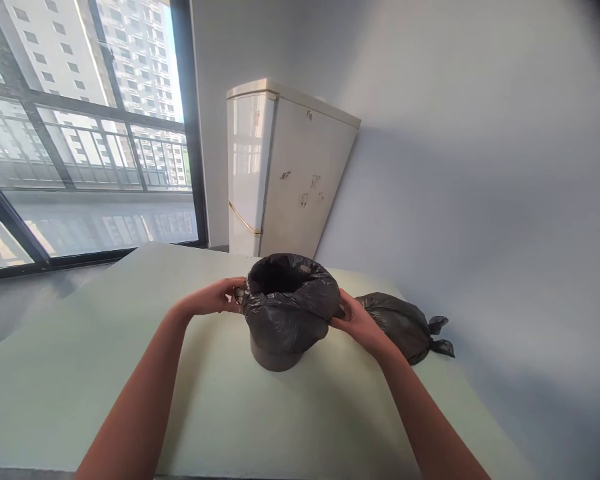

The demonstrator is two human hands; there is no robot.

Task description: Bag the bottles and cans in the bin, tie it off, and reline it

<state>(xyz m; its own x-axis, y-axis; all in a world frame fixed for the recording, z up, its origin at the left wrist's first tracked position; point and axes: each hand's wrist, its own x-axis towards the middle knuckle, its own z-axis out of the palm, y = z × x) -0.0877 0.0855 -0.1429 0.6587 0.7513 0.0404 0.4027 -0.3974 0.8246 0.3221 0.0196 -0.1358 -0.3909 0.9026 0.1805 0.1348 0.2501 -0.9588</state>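
Note:
A dark trash bin (277, 359) stands upright on the table, lined with a black garbage bag (287, 320). The bag's top is folded outward over the rim and hangs down the outside, leaving only the bin's lower part bare. Its mouth gapes dark, so the inside cannot be made out. On the left side, my left hand (224, 297) is closed on the bag's edge at the rim. Opposite it, my right hand (355, 321) pinches the bag's overhang, with some fingers hidden behind the plastic. Just beyond that hand lies a tied black garbage bag (400, 323), its knotted ends pointing right.
The pale green table (220, 413) spreads out under everything. Behind its far edge stands a white refrigerator (305, 173) with worn marks. A grey-white wall (455, 167) runs along the right, and a large dark-framed window (125, 117) fills the left.

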